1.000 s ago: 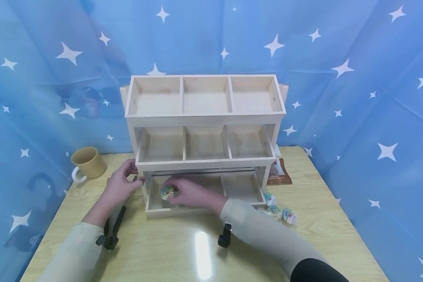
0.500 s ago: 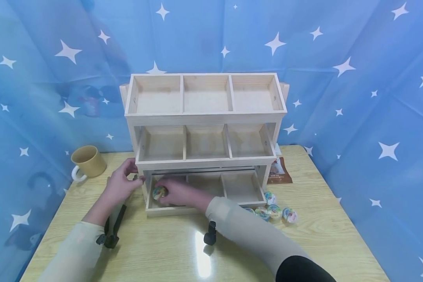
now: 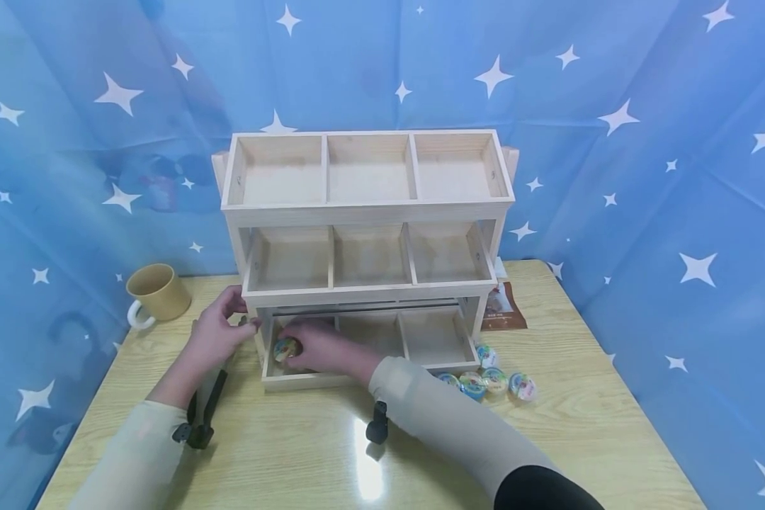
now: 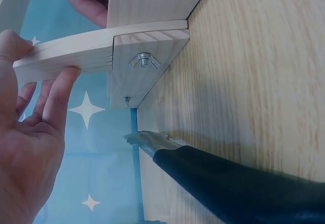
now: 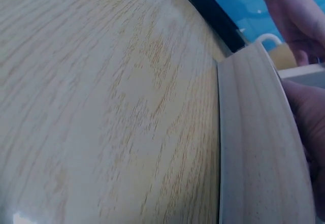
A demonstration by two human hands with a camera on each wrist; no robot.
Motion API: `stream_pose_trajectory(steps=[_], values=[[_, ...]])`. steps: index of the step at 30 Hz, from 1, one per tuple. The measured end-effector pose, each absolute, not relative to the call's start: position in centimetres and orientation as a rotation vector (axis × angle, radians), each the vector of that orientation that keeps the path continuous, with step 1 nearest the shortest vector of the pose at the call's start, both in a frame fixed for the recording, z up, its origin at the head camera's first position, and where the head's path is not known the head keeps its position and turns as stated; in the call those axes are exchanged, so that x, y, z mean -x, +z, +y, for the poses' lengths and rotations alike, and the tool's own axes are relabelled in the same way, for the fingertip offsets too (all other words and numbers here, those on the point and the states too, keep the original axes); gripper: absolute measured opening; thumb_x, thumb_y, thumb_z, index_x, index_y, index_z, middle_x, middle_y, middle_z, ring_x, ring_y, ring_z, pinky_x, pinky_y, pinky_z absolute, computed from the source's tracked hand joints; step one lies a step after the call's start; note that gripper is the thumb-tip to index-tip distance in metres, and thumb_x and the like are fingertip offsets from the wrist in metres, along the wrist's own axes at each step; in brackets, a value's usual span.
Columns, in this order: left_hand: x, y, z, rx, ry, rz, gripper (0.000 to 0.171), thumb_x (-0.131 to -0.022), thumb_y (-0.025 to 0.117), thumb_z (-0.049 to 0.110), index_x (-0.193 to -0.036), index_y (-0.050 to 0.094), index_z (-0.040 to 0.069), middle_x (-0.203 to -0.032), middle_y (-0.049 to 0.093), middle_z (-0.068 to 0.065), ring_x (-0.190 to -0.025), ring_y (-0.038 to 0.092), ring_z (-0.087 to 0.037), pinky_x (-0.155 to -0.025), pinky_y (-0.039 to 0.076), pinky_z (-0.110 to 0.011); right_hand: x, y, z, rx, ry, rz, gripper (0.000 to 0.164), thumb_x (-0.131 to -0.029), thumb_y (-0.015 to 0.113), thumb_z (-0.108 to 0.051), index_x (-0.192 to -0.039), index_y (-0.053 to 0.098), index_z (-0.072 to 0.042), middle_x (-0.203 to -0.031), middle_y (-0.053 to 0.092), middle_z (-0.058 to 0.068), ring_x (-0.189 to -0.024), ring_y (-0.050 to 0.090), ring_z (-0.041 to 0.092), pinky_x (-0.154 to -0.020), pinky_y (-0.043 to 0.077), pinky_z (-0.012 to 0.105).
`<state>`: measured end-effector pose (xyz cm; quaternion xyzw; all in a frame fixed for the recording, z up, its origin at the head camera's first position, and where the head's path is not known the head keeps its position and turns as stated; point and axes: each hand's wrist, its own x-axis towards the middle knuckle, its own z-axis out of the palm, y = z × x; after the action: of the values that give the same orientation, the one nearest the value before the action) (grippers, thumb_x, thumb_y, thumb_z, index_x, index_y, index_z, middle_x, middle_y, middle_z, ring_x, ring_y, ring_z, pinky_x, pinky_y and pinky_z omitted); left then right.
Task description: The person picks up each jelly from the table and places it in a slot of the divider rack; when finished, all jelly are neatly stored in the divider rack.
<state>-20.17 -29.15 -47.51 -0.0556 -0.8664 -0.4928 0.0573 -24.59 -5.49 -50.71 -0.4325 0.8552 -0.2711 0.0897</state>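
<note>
A pale wooden three-tier rack [image 3: 370,212] stands on the table, each tray split into three compartments. Reaching into the bottom tray's left compartment, my right hand [image 3: 325,347] holds a small round jelly cup [image 3: 285,349] with a colourful lid, low behind the tray's front wall [image 3: 306,383]. My left hand [image 3: 219,331] is at the rack's left side. In the left wrist view, its thumb and fingers pinch a wooden side post [image 4: 71,54], near a wing nut [image 4: 144,59]. The right wrist view shows the right hand [image 5: 311,117] partly hidden behind the tray's wall [image 5: 259,142].
Several more jelly cups [image 3: 473,384] lie on the table by the rack's right front corner. A brown packet [image 3: 503,309] is at its right side. A tan mug [image 3: 159,292] with a white handle stands at back left. A starry blue curtain [image 3: 644,177] hangs behind.
My right hand has moved left with the jelly cup, into the bottom tray's left compartment, and hardly moved in the last half second. The left hand has stayed on the rack's side.
</note>
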Motion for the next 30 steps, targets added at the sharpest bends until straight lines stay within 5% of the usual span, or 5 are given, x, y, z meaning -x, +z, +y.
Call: stream_pose_trajectory(steps=[15, 25, 28, 30], values=[[20.8, -48.1, -29.1, 0.176, -1.508, -2.613, 0.059, -0.097, 0.076, 0.006, -0.151, 0.054, 0.002, -0.128, 0.07, -0.023, -0.122, 0.062, -0.035, -0.11, 0.05, -0.066, 23.9, -49.9, -3.3, 1.186, -1.024, 2.428, 0.054, -0.096, 0.088, -0.024, -0.144, 0.069, -0.007, -0.136, 0.066, 0.002, -0.102, 0.067, 0.004, -0.086, 0.056, 0.016], [20.1, -48.0, -29.5, 0.149, -1.462, -2.646, 0.054, -0.102, 0.079, 0.017, -0.15, 0.056, 0.007, -0.13, 0.07, -0.019, -0.128, 0.063, -0.036, -0.114, 0.046, -0.068, 20.8, -47.3, 3.7, 1.146, -0.985, 2.562, 0.053, -0.1, 0.084, -0.033, -0.147, 0.068, -0.013, -0.155, 0.063, 0.008, -0.142, 0.059, 0.029, -0.121, 0.045, 0.049], [20.1, -47.9, -29.5, 0.169, -1.474, -2.646, 0.053, -0.102, 0.078, 0.016, -0.15, 0.056, 0.007, -0.131, 0.07, -0.019, -0.127, 0.062, -0.034, -0.114, 0.047, -0.067, 19.8, -47.3, 7.0, 1.093, -1.02, 2.59, 0.05, -0.1, 0.083, -0.034, -0.144, 0.07, -0.014, -0.16, 0.058, 0.009, -0.151, 0.05, 0.032, -0.123, 0.041, 0.058], [20.0, -47.7, -29.5, 0.177, -1.475, -2.643, 0.053, -0.101, 0.078, 0.014, -0.149, 0.056, 0.007, -0.13, 0.07, -0.018, -0.126, 0.062, -0.032, -0.112, 0.049, -0.067, 19.2, -47.5, 9.3, 1.095, -1.065, 2.601, 0.046, -0.1, 0.084, -0.029, -0.141, 0.071, -0.013, -0.154, 0.061, 0.008, -0.144, 0.056, 0.032, -0.118, 0.048, 0.057]])
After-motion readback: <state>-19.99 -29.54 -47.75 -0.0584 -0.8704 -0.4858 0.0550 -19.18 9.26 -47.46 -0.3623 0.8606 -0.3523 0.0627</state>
